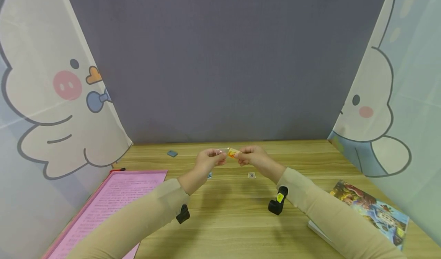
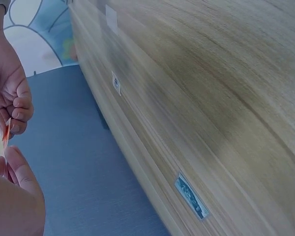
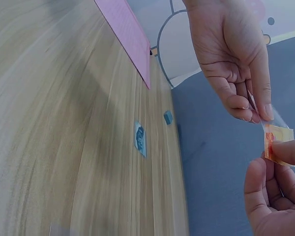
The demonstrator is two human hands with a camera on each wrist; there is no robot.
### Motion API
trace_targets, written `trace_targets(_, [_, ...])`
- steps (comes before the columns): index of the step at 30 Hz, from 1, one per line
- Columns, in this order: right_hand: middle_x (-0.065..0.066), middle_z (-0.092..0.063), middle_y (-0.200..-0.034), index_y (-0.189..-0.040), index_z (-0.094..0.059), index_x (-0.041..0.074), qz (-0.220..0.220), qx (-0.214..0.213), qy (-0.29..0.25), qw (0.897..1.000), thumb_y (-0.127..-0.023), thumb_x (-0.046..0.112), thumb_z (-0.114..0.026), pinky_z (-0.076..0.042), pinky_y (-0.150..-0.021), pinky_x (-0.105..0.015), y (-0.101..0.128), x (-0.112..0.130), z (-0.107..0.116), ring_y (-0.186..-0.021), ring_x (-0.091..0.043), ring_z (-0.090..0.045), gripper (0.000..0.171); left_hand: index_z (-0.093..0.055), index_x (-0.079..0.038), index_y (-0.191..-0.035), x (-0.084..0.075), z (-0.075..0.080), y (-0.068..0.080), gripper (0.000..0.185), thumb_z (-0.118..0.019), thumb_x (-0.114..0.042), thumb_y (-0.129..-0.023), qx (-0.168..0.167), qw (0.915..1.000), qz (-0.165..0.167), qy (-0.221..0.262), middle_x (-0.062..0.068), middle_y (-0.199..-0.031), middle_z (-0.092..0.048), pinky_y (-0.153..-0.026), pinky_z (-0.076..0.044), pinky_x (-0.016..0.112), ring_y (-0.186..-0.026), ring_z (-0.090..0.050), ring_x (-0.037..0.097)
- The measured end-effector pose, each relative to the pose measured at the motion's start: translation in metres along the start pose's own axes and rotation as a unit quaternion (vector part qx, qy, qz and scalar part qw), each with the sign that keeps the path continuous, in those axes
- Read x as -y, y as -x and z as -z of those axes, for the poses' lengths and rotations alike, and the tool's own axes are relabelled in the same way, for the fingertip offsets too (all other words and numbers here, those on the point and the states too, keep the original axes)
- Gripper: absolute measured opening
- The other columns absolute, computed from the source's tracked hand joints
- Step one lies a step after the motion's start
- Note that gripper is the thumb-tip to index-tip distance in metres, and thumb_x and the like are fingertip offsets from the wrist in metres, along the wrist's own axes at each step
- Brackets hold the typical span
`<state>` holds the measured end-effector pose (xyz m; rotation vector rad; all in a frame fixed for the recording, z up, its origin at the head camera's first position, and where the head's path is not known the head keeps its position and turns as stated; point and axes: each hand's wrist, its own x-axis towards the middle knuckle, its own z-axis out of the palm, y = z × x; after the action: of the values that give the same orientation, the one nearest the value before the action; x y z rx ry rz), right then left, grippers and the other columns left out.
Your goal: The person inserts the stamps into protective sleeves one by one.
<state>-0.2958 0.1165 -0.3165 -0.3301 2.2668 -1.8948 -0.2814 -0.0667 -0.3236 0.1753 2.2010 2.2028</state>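
Both hands meet in the air above the back of the table. My left hand (image 1: 208,160) pinches a small clear plastic sleeve (image 1: 223,150) between thumb and fingers. My right hand (image 1: 256,158) pinches a small yellow and orange stamp (image 1: 232,153) with toothed edges. In the right wrist view the stamp (image 3: 279,142) overlaps the end of the clear sleeve (image 3: 280,118). Below the hands, a blue picture stamp (image 3: 140,138) lies on the wood. A white stamp with a dark round mark (image 1: 252,175) lies to its right, below my right hand.
A small blue-grey block (image 1: 172,153) sits near the back edge. On the left lies a pink folder (image 1: 127,186) with printed sheets. At the right, a colourful picture book (image 1: 375,209) lies partly under my right forearm. A pale rectangle (image 2: 111,18) shows on the table.
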Motion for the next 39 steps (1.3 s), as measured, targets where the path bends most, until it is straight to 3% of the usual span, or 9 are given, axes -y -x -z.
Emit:
trace_targets(13, [-0.015,-0.059,-0.088,-0.091,-0.060,-0.005,-0.001,0.032,0.003,0.999,-0.080,0.013,-0.064,-0.051,-0.068,-0.031,0.0003,-0.0008,0.0016,-0.071,-0.018,-0.056,0.022,-0.061,0.001,-0.093,0.0027,-0.0006,0.0001,0.020,-0.066,-0.012,-0.079,-0.009,0.9999,-0.008,-0.008,0.009,-0.084,-0.061,-0.071,-0.053,0.030,-0.075,-0.062,0.021])
trace_targets(21, [-0.016,-0.059,-0.087,-0.091,-0.060,-0.005,-0.004,0.036,0.017,0.999,-0.080,0.014,-0.065,-0.051,-0.067,-0.030,0.0020,0.0009,0.0028,-0.075,-0.025,-0.057,0.022,-0.061,0.002,-0.092,0.0013,-0.0012,0.0011,0.019,-0.066,-0.011,-0.078,-0.012,0.9998,-0.012,-0.013,0.009,-0.082,-0.061,-0.076,-0.051,0.037,-0.069,-0.062,0.016])
trace_targets(25, [-0.012,-0.060,-0.082,-0.090,-0.061,-0.004,-0.005,0.033,0.030,0.999,-0.079,0.015,-0.065,-0.052,-0.067,-0.030,0.0020,0.0014,0.0029,-0.081,-0.031,-0.057,0.022,-0.062,0.001,-0.092,0.0011,-0.0010,0.0019,0.019,-0.066,-0.012,-0.079,-0.009,0.9997,-0.014,-0.020,0.010,-0.083,-0.061,-0.075,-0.052,0.035,-0.072,-0.062,0.020])
trace_targets(31, [-0.017,-0.061,-0.087,-0.094,-0.061,-0.003,-0.017,0.027,0.044,0.999,-0.078,0.015,-0.066,-0.052,-0.068,-0.032,0.0010,0.0028,0.0027,-0.074,-0.021,-0.058,0.024,-0.063,0.000,-0.095,-0.0002,-0.0004,0.0040,0.020,-0.065,-0.014,-0.080,0.003,0.9998,-0.012,-0.018,0.011,-0.085,-0.061,-0.073,-0.052,0.033,-0.081,-0.061,0.027])
trace_targets(39, [-0.021,-0.058,-0.094,-0.095,-0.061,-0.002,-0.018,0.024,0.047,0.998,-0.079,0.017,-0.066,-0.051,-0.072,-0.039,0.0003,0.0054,0.0026,-0.072,-0.020,-0.058,0.025,-0.063,0.000,-0.096,0.0013,-0.0008,0.0022,0.026,-0.067,-0.018,-0.077,0.007,0.9997,-0.007,-0.021,0.015,-0.089,-0.062,-0.075,-0.052,0.034,-0.083,-0.061,0.028])
